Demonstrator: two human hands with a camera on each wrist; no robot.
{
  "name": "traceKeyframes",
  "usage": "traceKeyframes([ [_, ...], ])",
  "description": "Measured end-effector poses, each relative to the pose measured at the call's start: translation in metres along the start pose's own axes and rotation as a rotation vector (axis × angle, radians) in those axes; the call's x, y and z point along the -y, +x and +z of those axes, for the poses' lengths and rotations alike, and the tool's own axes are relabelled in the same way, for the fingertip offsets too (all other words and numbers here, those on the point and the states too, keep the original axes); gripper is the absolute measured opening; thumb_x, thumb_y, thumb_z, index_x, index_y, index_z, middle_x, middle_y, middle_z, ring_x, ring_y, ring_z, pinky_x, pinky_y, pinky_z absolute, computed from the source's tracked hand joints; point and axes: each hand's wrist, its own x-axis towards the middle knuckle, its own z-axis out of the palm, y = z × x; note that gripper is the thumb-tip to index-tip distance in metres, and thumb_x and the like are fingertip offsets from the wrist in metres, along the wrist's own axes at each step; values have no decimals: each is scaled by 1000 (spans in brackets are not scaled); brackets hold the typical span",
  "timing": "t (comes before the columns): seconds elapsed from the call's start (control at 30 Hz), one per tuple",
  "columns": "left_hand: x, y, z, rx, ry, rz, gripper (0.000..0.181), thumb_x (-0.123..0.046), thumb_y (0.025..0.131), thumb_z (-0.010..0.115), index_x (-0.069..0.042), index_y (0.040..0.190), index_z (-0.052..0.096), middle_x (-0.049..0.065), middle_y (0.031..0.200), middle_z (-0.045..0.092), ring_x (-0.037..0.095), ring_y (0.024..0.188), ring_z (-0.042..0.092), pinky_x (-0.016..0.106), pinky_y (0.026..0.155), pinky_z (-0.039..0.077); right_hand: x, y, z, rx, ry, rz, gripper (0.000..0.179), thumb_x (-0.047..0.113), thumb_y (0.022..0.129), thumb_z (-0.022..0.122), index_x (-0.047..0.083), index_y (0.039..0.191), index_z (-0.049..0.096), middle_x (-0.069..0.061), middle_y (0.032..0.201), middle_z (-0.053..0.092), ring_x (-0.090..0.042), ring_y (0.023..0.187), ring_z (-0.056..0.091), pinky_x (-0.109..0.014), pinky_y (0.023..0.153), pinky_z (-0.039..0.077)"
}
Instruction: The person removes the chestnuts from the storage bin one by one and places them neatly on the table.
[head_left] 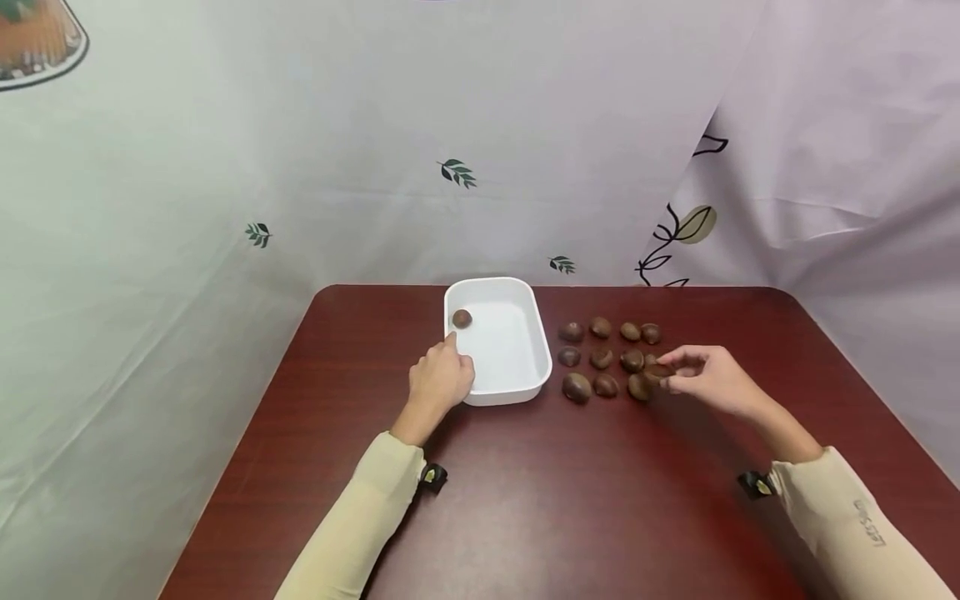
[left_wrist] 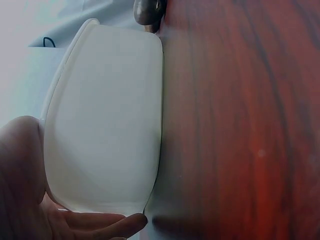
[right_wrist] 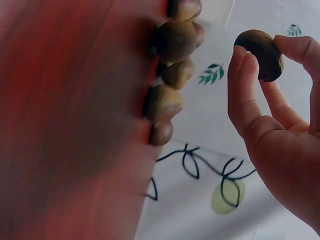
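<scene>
My right hand (head_left: 708, 379) pinches a brown chestnut (right_wrist: 262, 55) between thumb and fingertips, lifted above the table in the right wrist view. Just left of that hand, several chestnuts (head_left: 577, 387) lie in rough rows on the table; the held one partly covers those at the right end. A white rectangular tray (head_left: 545, 350) stands left of the rows. At its near left corner my left hand (head_left: 441, 377) grips the wall, thumb by the rim and fingers along the outside in the left wrist view. One chestnut (head_left: 462, 318) lies inside the tray, against the left wall.
The dark red wooden table (head_left: 480, 508) has rounded far corners. Behind it hangs a pale curtain (head_left: 360, 167) with printed leaves, reaching the table's far edge. Both forearms, in light sleeves (head_left: 367, 508), extend over the table from the near side.
</scene>
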Motion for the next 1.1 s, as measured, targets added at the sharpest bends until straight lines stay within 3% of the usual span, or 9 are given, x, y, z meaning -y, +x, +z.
traceKeyframes([
  [0.37, 1, -1, 1, 14, -4, -12, 54, -26, 94, 43, -6, 144, 49, 16, 120, 66, 39, 99, 66, 55, 78, 51, -20, -6, -7, -13, -113, -11, 31, -2, 82, 70, -10, 111, 66, -13, 93, 72, -4, 72, 66, -28, 63, 55],
  [0.7, -1, 0, -2, 6, -4, -13, 55, -26, 94, 44, -6, 144, 49, 16, 119, 67, 38, 98, 66, 55, 78, 51, -30, -6, -9, 46, -103, -18, 28, -6, 81, 68, -14, 108, 66, -12, 87, 71, -3, 71, 66, -23, 62, 53],
  [0.87, -1, -1, -3, 9, -1, -14, 55, -27, 94, 42, -6, 145, 48, 15, 118, 67, 38, 98, 66, 55, 78, 51, -37, -4, -9, 55, -147, -38, 28, -4, 81, 71, -12, 107, 67, -12, 89, 70, -3, 73, 65, -22, 62, 52],
  [1.1, -1, -1, -3, 14, -3, -15, 55, -26, 93, 43, -6, 144, 49, 15, 119, 67, 39, 100, 66, 56, 78, 51, -41, -2, -8, 47, -242, 2, 30, 0, 81, 74, -8, 109, 67, -14, 94, 71, -3, 76, 65, -26, 62, 53],
])
